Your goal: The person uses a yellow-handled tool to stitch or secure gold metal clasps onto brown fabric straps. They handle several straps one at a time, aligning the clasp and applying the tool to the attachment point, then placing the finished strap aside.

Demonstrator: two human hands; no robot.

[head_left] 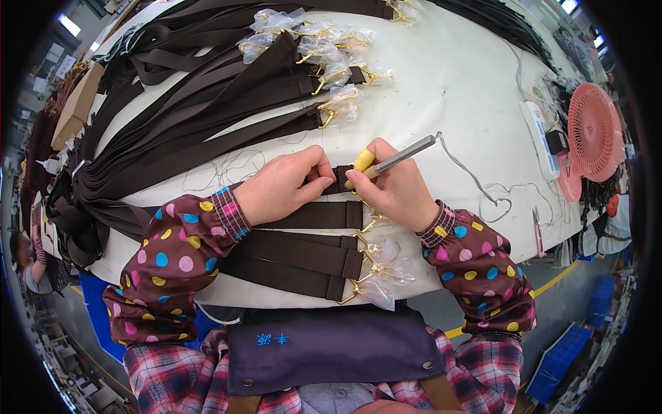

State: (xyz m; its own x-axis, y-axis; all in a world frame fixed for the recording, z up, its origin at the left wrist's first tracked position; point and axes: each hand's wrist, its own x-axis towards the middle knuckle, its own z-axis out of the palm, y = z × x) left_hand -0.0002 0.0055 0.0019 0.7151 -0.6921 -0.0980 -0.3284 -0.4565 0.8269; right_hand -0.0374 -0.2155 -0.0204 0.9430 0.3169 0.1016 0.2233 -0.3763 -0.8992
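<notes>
My left hand (pixel 283 186) has its fingers curled on a dark brown strap (pixel 340 178) near its end. My right hand (pixel 393 186) grips a silver pen-like tool (pixel 407 155) with a cord from its top; its tip is hidden at the strap end. A yellow cover (pixel 364 160) is on a finger of that hand. Below both hands lie more straps (pixel 296 262) with gold hooks (pixel 365 265) in clear plastic bags. Above them, a fanned bundle of straps (pixel 207 96) has bagged hooks (pixel 334 103) at its ends.
The white worktable (pixel 455 83) has loose threads, a white power strip (pixel 539 138), a pink fan (pixel 592 134) and pink scissors (pixel 538 231) on the right. A cardboard box (pixel 77 107) is at the left. Blue crates (pixel 562 362) stand on the floor. Another person (pixel 33 269) is at far left.
</notes>
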